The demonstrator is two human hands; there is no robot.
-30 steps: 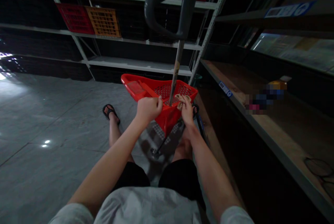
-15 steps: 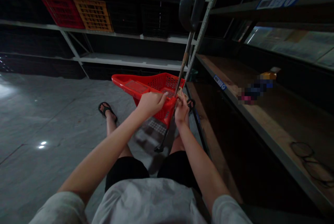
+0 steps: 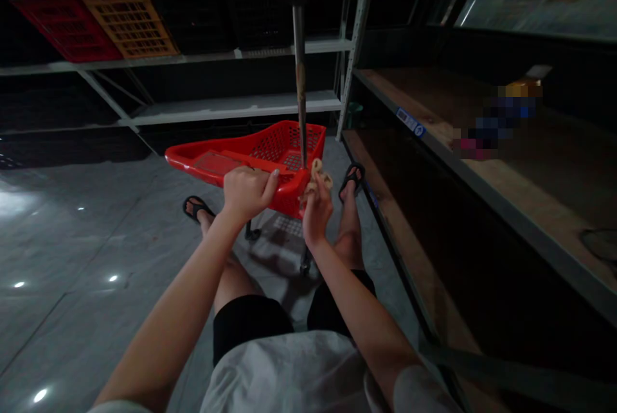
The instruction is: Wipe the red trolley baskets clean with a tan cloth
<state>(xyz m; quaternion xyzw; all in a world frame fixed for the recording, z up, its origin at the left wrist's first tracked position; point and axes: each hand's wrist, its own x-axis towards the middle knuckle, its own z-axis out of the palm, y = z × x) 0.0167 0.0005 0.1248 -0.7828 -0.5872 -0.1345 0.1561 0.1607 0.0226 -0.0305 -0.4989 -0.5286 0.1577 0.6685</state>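
A red plastic shopping cart (image 3: 289, 198) with perforated basket walls stands on the floor between my legs. My left hand (image 3: 247, 193) is closed over its near rim, the thumb pointing right. At the near right corner, my right hand (image 3: 317, 214) pinches a crumpled beige cloth (image 3: 319, 172) against the cart's side. A metal pole (image 3: 299, 85) rises from that corner, close to the cloth, with a brownish patch partway up. Its dark upper end runs out of the top of the view. Part of the cloth is hidden behind my right fingers.
White metal shelving (image 3: 216, 106) spans the back, bearing a red crate (image 3: 70, 27) and a yellow crate (image 3: 130, 22). On the right runs a wooden shelf (image 3: 520, 188) with a blurred-out item (image 3: 501, 117) and dark-framed glasses (image 3: 600, 243). My sandalled feet flank the cart.
The cart has turned, and its pole, leaning right before, now looks nearly upright. Both hands have shifted left in view with the cart. More of the beige cloth shows above my right hand.
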